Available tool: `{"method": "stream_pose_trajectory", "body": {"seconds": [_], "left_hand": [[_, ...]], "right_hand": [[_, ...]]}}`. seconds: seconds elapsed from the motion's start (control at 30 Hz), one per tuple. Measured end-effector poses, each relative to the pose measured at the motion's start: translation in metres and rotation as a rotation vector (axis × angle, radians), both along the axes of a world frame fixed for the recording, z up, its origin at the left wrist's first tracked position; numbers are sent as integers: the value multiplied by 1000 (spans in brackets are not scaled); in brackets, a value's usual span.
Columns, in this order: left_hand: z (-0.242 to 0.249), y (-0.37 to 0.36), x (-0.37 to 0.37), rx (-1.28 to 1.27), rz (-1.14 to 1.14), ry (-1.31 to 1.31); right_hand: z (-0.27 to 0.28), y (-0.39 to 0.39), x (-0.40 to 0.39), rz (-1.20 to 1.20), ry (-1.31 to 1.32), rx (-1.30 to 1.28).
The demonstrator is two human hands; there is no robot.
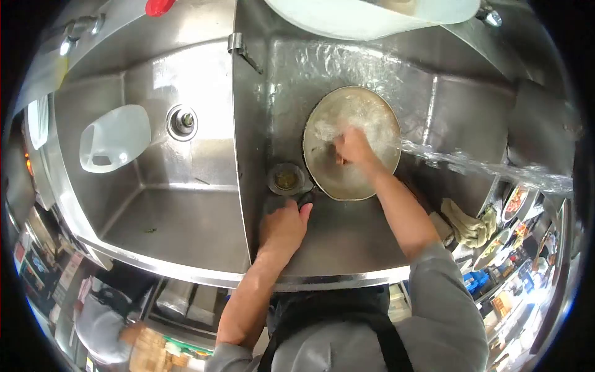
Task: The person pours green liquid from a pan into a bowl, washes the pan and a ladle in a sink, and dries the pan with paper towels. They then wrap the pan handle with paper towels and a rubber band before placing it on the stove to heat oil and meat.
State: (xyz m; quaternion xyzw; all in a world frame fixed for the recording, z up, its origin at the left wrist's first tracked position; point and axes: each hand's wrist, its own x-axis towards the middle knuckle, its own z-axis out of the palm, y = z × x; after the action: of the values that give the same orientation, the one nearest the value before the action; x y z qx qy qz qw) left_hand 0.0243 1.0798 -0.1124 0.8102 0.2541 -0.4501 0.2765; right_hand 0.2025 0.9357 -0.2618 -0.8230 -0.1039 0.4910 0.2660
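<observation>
A round, light-coloured pan [338, 183] lies tilted in the right sink basin, with water splashing over its upper part. Inside it, my right hand [354, 147] is closed and blurred; what it may hold is too hidden to make out. My left hand [284, 226] is wrapped round the dark pan handle [305, 199], at the lower left of the pan. Just above that hand, a drain fitting [286, 179] sits at the basin's left side.
A metal divider [243, 136] separates the basins. The left one holds a translucent plastic jug [116, 139] beside a drain [182, 123]. A white tub [372, 17] hangs over the back edge. A cloth [468, 224] lies at right; another person [104, 325] stands lower left.
</observation>
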Motion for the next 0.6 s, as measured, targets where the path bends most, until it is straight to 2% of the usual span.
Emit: {"method": "stream_pose_trajectory", "body": {"seconds": [0.03, 0.07, 0.13, 0.17, 0.2, 0.27, 0.3, 0.33, 0.4, 0.43, 0.47, 0.53, 0.57, 0.6], "left_hand": [[-1, -2, -4, 18, -13, -4], [2, -6, -10, 5, -16, 12], [6, -3, -2, 30, -28, -19], [8, -1, -1, 41, -35, -34], [7, -1, -2, 19, -21, -40], [1, -2, -9, -8, -4, -25], [2, -3, -11, -19, -10, -38], [-1, -4, -9, -25, -13, -65], [-2, -5, -19, -42, 4, -117], [0, -11, -20, -84, 23, -192], [1, -15, -12, -90, 14, -217], [14, -10, -8, -855, 785, 369], [19, -11, -5, -851, 772, 353], [26, -16, -4, -945, 893, 420]], "right_hand": [[-3, 2, 6, -38, 157, -150], [-5, -5, -9, -41, 172, -163], [-7, -7, -29, -81, -303, 187], [-1, -8, -42, -50, -361, 301], [6, -5, -39, -50, -375, 307], [10, -3, -41, -74, -202, 266], [-17, -8, -31, 1, -297, 263], [-20, -2, -12, 0, -299, 263], [-5, 14, 10, -152, -105, 30], [-24, 7, -1, -48, -506, 119], [-33, -9, -1, -53, -533, 113], [-1, -9, -29, -128, -128, 96], [7, -13, -39, -64, -150, 170], [16, -20, -50, 1, -167, 238]]}}
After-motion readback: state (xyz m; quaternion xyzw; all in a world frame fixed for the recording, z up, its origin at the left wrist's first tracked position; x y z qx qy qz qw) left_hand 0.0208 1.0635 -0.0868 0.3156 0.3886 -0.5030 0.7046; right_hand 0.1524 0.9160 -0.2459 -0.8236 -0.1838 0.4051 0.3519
